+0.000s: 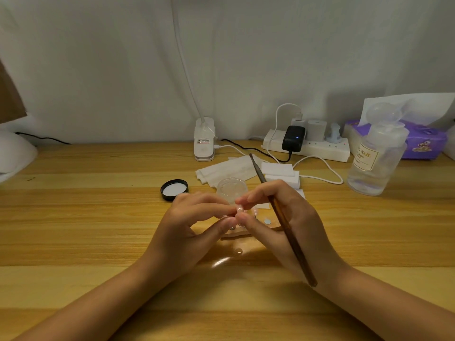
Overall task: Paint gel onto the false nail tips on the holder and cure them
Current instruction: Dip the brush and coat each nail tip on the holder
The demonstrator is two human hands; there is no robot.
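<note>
Both hands meet over the middle of the wooden desk. My left hand (194, 222) and my right hand (278, 217) pinch a small pale pink false nail tip (239, 208) between their fingertips. A long brown gel brush (283, 217) lies tucked in my right hand, its bristle end pointing away and up. Beneath the hands lies the clear nail holder (236, 235), mostly hidden, with another pink tip (255, 211) showing on it. An open clear gel jar (230, 189) stands just behind the hands, its black lid (174, 189) lying inside-up to the left.
A white curing lamp (14, 153) sits at the far left edge. Behind are a clip lamp base (204, 141), folded wipes (229, 171), white blocks (280, 173), a power strip (307, 143) with cables, a clear pump bottle (376, 158) and a purple tissue pack (423, 141).
</note>
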